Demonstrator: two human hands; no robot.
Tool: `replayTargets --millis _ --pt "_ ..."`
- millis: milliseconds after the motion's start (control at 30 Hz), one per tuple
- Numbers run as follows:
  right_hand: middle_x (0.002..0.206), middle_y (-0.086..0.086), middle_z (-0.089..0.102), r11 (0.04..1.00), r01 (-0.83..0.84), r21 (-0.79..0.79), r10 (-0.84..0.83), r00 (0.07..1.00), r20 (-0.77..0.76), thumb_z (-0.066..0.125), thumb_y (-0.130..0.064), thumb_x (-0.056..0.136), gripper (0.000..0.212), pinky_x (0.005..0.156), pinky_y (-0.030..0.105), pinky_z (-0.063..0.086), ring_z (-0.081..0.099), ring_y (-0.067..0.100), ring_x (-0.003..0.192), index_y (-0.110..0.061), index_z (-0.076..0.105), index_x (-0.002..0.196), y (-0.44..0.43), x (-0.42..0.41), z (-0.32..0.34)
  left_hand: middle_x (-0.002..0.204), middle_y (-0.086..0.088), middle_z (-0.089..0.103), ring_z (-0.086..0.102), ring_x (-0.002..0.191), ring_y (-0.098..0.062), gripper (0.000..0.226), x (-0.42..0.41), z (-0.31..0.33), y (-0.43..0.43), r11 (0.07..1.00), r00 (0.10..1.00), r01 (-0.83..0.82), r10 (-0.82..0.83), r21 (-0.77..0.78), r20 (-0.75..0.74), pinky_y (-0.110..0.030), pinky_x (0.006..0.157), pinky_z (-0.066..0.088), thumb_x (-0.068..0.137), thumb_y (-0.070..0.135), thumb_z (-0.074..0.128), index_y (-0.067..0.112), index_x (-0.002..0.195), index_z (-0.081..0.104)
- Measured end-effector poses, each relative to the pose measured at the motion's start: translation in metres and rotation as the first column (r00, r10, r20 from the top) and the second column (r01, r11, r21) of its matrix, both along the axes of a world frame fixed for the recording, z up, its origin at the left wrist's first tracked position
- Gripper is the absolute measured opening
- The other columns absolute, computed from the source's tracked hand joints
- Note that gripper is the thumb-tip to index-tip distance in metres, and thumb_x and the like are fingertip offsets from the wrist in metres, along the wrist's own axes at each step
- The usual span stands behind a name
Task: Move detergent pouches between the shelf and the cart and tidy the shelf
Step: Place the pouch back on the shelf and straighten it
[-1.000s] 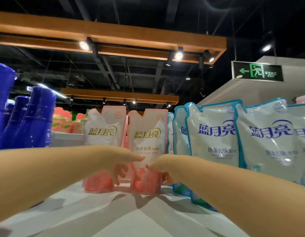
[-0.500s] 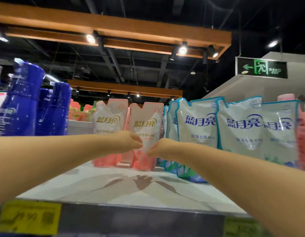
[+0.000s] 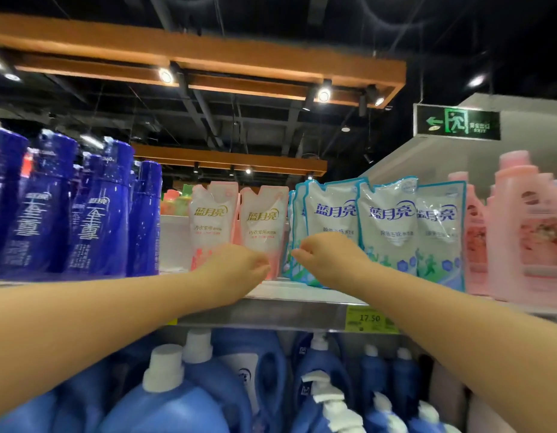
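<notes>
1. Pink pouches, two: left pink pouch (image 3: 213,220) and right pink pouch (image 3: 264,218). Both stand upright side by side on the upper shelf (image 3: 271,314), set back from its front edge, labels forward.
2. Blue-edged pouches (image 3: 389,220), a row. They stand upright just right of the pink pair and overlap one another, on the same shelf.
3. Left hand (image 3: 239,267). Reaches over the shelf edge and covers the lower part of the right pink pouch. Fingers are curled, with the back of the hand to the camera. Whether they grip the pouch cannot be told.
4. Right hand (image 3: 327,257). Lies in front of the lower left of the blue-edged row, close to the left hand but apart from it. Fingers (image 3: 299,252) are curled toward the gap between the pink and blue-edged pouches. Any hold is hidden.
5. Dark blue bottles (image 3: 96,214). Tall and upright, grouped on the shelf left of the pink pouches.
6. Pink bottles (image 3: 527,229). Upright, at the right end of the shelf, beside the blue-edged row.
7. Price tag (image 3: 369,320). Yellow, marked 17.50, on the shelf front under the right forearm.
8. Blue jugs (image 3: 165,401). White caps, packed on the level below.
9. Exit sign (image 3: 458,121). Green, hanging upper right.
10. Wooden beams (image 3: 193,54) with spotlights, overhead.
</notes>
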State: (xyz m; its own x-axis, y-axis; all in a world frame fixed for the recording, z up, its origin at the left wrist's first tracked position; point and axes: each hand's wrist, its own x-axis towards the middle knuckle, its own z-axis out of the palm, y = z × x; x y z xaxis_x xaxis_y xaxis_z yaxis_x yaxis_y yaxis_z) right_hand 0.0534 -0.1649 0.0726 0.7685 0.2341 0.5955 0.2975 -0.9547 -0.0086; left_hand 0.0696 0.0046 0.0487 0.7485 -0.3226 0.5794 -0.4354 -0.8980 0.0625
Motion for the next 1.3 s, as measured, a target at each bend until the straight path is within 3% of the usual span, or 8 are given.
replayTargets --millis 200,333,433,600,733,967,1167,1300 --pt "0.089 0.005 0.064 0.988 0.112 -0.107 -0.094 0.982 0.165 0.033 -0.038 0.099 0.037 0.085 0.035 0.038 0.056 0.028 0.088 -0.017 0.050 0.075 0.001 -0.094 -0.029 0.110 0.002 0.067 0.059 0.100 -0.020 0.028 -0.077 -0.031 -0.006 0.992 0.989 0.120 -0.117 -0.025 0.086 -0.035 0.087 0.046 0.095 0.031 0.041 0.021 0.112 0.062" --pt "0.095 0.007 0.067 0.991 0.131 0.002 -0.130 0.984 0.126 0.035 -0.038 0.099 0.036 0.074 0.035 0.033 0.058 0.030 0.095 -0.015 0.061 0.089 -0.006 -0.148 -0.047 0.099 0.001 0.068 0.059 0.096 -0.024 0.026 -0.128 -0.053 -0.011 0.986 0.972 0.166 -0.162 -0.009 0.171 -0.034 0.080 0.045 0.094 0.035 0.038 0.023 0.101 0.060" --pt "0.100 0.006 0.067 0.989 0.136 0.065 -0.140 0.988 0.059 0.036 -0.035 0.099 0.033 0.082 0.037 0.039 0.057 0.029 0.101 -0.016 0.062 0.094 -0.018 -0.187 -0.064 0.101 0.001 0.067 0.060 0.098 -0.023 0.039 -0.170 -0.070 -0.020 0.977 0.963 0.148 -0.178 0.156 0.204 -0.034 0.079 0.043 0.088 0.043 0.024 0.025 0.101 0.057" --pt "0.104 0.003 0.068 0.968 0.128 0.214 -0.135 0.991 0.018 0.041 -0.036 0.097 0.030 0.085 0.037 0.041 0.058 0.027 0.104 -0.021 0.066 0.101 -0.056 -0.245 -0.096 0.100 -0.001 0.066 0.060 0.096 -0.026 0.030 -0.236 -0.085 -0.058 0.967 0.964 0.212 -0.231 0.144 0.132 -0.038 0.081 0.044 0.096 0.039 0.034 0.022 0.105 0.057" --pt "0.101 0.000 0.070 0.844 0.084 0.530 -0.121 0.992 0.036 0.048 -0.033 0.093 0.024 0.084 0.035 0.045 0.060 0.022 0.099 -0.021 0.069 0.099 -0.102 -0.305 -0.134 0.100 0.001 0.069 0.060 0.095 -0.025 0.025 -0.286 -0.126 -0.099 0.957 0.960 0.278 -0.278 -0.081 0.011 -0.038 0.080 0.045 0.096 0.034 0.043 0.022 0.109 0.060" --pt "0.100 -0.001 0.068 0.708 0.246 0.662 -0.236 0.966 -0.107 0.050 -0.029 0.094 0.024 0.074 0.026 0.040 0.058 0.014 0.092 -0.017 0.067 0.105 -0.230 -0.437 -0.216 0.098 0.001 0.067 0.060 0.092 -0.018 0.021 -0.374 -0.195 -0.243 0.865 0.896 0.315 -0.407 -0.391 -0.177 -0.027 0.079 0.041 0.094 0.027 0.049 0.019 0.105 0.064" --pt "0.088 -0.010 0.060 0.517 0.420 0.746 -0.357 0.898 -0.258 0.053 -0.029 0.093 0.019 0.063 0.018 0.040 0.056 0.008 0.084 -0.020 0.064 0.105 -0.363 -0.540 -0.292 0.097 0.000 0.067 0.062 0.091 -0.017 0.011 -0.456 -0.248 -0.398 0.624 0.720 0.288 -0.641 -0.727 -0.265 -0.032 0.082 0.047 0.093 0.025 0.049 0.029 0.093 0.059" --pt "0.087 -0.010 0.059 0.319 0.520 0.792 -0.420 0.827 -0.374 0.055 -0.026 0.092 0.020 0.069 0.017 0.035 0.054 0.007 0.084 -0.019 0.066 0.106 -0.428 -0.573 -0.342 0.094 0.001 0.067 0.063 0.090 -0.016 0.009 -0.485 -0.288 -0.486 0.603 0.588 0.278 -0.722 -0.748 -0.364 -0.033 0.084 0.049 0.093 0.024 0.051 0.030 0.094 0.058"
